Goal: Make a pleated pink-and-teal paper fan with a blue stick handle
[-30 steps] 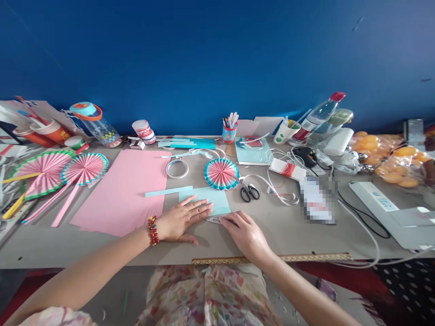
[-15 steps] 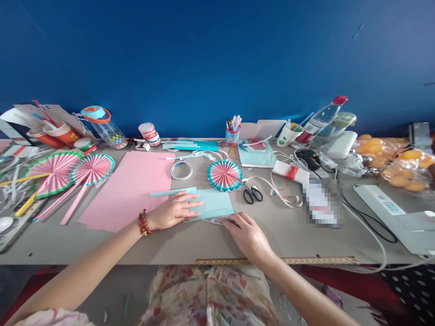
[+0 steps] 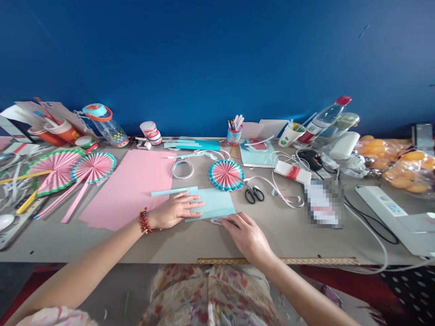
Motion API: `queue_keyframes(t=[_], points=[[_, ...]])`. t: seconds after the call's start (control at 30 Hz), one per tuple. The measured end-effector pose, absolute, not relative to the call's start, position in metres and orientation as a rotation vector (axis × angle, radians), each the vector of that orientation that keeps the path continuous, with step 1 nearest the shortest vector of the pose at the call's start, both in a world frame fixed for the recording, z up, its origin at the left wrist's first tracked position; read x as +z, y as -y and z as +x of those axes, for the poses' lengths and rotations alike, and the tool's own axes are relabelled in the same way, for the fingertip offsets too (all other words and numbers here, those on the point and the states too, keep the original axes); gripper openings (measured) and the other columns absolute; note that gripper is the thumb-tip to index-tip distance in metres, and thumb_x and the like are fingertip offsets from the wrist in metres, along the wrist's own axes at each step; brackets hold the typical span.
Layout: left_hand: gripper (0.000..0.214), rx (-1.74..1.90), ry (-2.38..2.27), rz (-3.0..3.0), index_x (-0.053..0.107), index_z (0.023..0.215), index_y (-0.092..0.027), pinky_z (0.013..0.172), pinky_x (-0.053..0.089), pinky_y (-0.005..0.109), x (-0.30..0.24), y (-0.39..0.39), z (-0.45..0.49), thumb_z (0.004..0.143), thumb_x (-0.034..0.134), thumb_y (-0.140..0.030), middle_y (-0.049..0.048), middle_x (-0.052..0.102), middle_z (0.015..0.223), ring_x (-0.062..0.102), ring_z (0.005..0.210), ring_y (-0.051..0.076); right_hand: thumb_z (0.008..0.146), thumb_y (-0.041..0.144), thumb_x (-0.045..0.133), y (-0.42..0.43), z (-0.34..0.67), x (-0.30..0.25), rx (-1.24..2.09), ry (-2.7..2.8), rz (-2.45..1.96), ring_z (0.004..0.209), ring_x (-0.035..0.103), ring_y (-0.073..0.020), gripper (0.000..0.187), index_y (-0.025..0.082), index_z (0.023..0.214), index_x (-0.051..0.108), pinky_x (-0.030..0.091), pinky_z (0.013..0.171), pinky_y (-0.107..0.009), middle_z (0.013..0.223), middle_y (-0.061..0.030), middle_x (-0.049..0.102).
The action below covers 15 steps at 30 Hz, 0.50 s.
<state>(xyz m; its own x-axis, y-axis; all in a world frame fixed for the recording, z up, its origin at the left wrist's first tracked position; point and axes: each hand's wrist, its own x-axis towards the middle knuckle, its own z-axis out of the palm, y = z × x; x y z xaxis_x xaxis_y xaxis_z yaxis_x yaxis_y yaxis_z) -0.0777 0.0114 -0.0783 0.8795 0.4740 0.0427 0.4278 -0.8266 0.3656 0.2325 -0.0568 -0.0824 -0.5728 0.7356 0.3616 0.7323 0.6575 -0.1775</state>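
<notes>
My left hand [image 3: 176, 210] lies flat with spread fingers on a light blue sheet of paper [image 3: 217, 201], pressing it to the desk. At the sheet's near right edge my right hand [image 3: 246, 233] is closed round a slim pale craft knife [image 3: 216, 221]; much of its body is hidden under the fingers. A narrow light blue paper strip [image 3: 163, 192] lies just beyond my left hand. Under that strip's left part spreads a large pink paper sheet [image 3: 136, 181]. Beyond the blue sheet rests a pleated pink and blue paper rosette [image 3: 226, 175].
Black-handled scissors [image 3: 254, 194] and a tape roll [image 3: 182, 170] lie near the blue sheet. Pleated paper fans [image 3: 93, 167] are at left. A pen cup [image 3: 234, 134] and a tilted bottle [image 3: 322, 120] stand at the back. A power strip [image 3: 384, 203] sits at right.
The craft knife's tip, seen earlier reaching left along the paper's near edge, now shows less. The view has shifted slightly. My left hand stays on the sheet.
</notes>
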Motion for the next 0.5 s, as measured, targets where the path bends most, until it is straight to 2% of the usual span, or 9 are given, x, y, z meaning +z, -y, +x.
queue_keyframes(t=[0.5], points=[[0.062, 0.213, -0.652, 2.692, 0.043, 0.144, -0.043, 0.122, 0.014, 0.051, -0.0797, -0.0121, -0.0775, 0.094, 0.043, -0.007, -0.0049, 0.04, 0.155, 0.028, 0.148, 0.021, 0.093, 0.006, 0.052, 0.0568, 0.2256, -0.0848, 0.039, 2.456, -1.127, 0.086, 0.058, -0.0202, 0.028, 0.021, 0.11, 0.068, 0.048, 0.077, -0.032, 0.097, -0.0055, 0.068]])
